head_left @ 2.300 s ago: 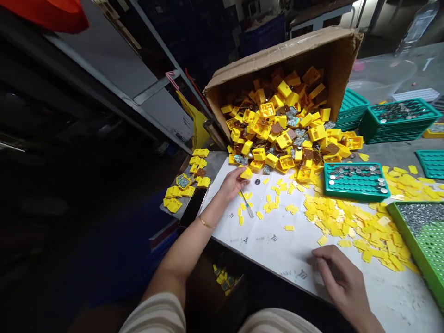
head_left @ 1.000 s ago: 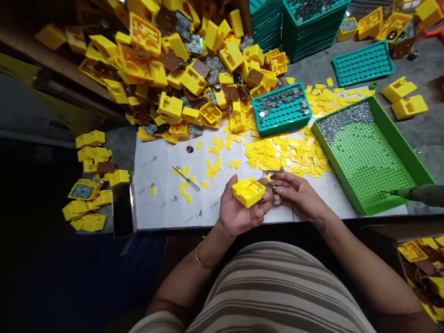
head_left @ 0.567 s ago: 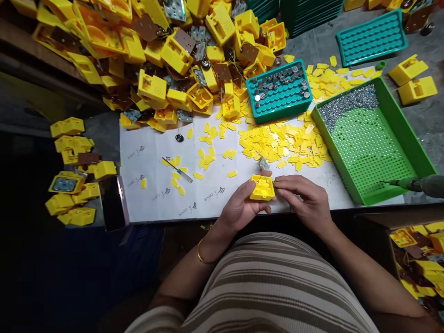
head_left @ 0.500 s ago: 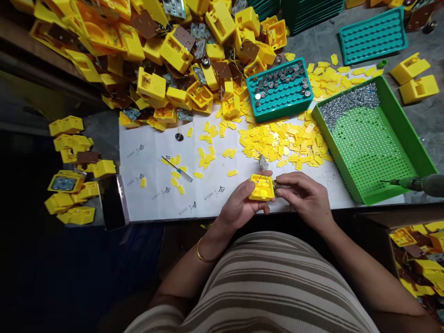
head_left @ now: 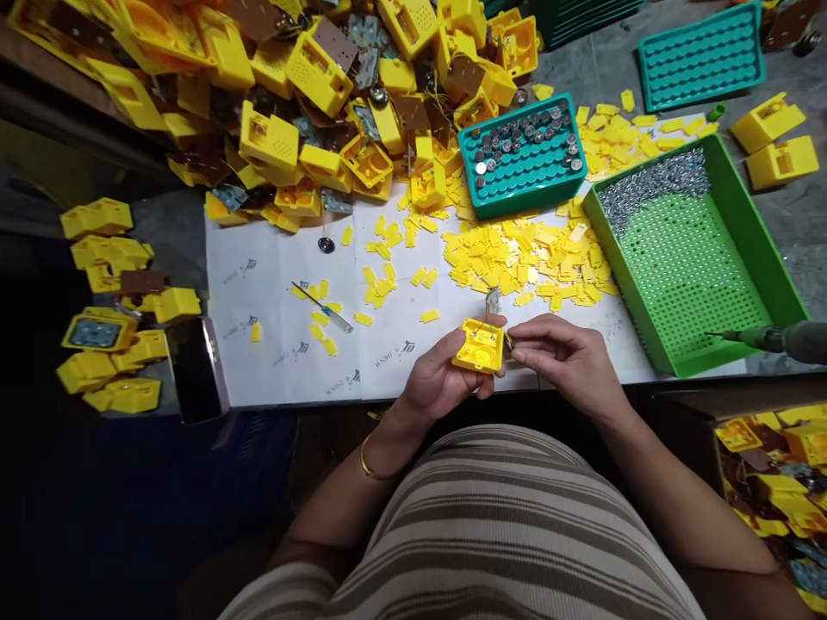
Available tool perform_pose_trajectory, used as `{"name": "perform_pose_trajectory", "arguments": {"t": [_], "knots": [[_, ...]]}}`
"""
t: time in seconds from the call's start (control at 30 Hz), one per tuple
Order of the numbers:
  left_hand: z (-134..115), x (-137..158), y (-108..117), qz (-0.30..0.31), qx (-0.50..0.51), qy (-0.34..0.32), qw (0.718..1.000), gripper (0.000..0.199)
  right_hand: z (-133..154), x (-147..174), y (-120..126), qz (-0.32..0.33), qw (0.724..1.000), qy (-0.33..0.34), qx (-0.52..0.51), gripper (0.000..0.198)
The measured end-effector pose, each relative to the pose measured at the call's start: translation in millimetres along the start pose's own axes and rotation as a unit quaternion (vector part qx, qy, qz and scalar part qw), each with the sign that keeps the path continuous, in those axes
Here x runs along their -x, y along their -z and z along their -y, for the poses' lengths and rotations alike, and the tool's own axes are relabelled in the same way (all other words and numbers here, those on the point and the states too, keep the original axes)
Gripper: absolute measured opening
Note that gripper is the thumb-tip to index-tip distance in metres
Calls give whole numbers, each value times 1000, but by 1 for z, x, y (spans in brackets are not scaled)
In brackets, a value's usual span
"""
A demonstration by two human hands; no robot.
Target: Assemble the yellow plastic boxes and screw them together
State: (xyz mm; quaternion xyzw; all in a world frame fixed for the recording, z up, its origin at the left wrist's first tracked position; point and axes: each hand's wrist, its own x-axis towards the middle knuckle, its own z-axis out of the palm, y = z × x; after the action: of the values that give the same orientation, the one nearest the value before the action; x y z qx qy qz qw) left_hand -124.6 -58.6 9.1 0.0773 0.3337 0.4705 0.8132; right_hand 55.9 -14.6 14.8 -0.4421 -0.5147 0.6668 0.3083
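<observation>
My left hand (head_left: pixel 436 379) is closed around a small yellow plastic housing (head_left: pixel 479 357), its hollow inside facing up. A cluster of small holes shows in the housing's floor, and thin wires run inside it. A grey metal plate (head_left: pixel 494 300) hangs from wires beyond its far edge. At the housing's right side, my right hand (head_left: pixel 568 357) pinches a small dark disc, seen edge-on, that looks like a small speaker (head_left: pixel 507 342). The fingertips partly hide it.
Loose yellow tabs (head_left: pixel 530 258) lie beyond my hands, with a teal tray (head_left: pixel 526 202) of small metal cylinders behind. A green basket (head_left: pixel 652 336) holding screws is right, an electric screwdriver (head_left: pixel 792 343) over it. A screwdriver (head_left: pixel 323 307) and phone (head_left: pixel 197 370) lie left; housings (head_left: pixel 271 142) are heaped behind.
The view has shifted slightly. The housing in my left hand has turned a little, and the dark disc in my right hand now shows more edge-on beside it.
</observation>
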Motion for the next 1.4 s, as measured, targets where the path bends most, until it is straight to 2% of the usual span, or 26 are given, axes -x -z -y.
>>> {"name": "perform_pose_trajectory", "arguments": {"t": [0.17, 0.33, 0.53, 0.63, 0.7, 0.77, 0.83, 0.9, 1.13, 1.4], "knots": [[1, -3, -1, 2, 43, 4, 999, 46, 2, 0, -2, -8, 1000, 9, -11, 23], [1, -1, -1, 18, 58, 15, 998, 49, 3, -2, -3, -6, 998, -31, -58, 26], [0, 0, 3, -58, 3, 34, 998, 41, 0, -8, 7, -34, 978, -152, -142, 36], [4, -2, 2, -80, -14, 48, 996, 34, 0, -8, 7, -24, 978, -160, -135, 36], [6, -3, -1, -83, -30, 43, 995, 30, 4, -5, 4, -10, 990, -120, -68, 29], [6, -3, -6, -86, -54, 30, 994, 30, 8, -3, 1, 0, 998, -47, 45, 19], [4, -2, -9, -87, -80, 18, 993, 31, 13, -2, 0, 13, 986, 27, 162, 12], [2, 0, -11, -84, -107, 10, 991, 33, 17, -2, 2, 37, 966, 69, 247, 11], [0, 0, -7, -74, -163, 17, 984, 36, 33, -11, 9, 149, 901, 70, 401, 4], [5, 0, -11, -87, -197, 9, 976, 45, 45, -15, 4, 183, 825, 40, 533, 7]]}}
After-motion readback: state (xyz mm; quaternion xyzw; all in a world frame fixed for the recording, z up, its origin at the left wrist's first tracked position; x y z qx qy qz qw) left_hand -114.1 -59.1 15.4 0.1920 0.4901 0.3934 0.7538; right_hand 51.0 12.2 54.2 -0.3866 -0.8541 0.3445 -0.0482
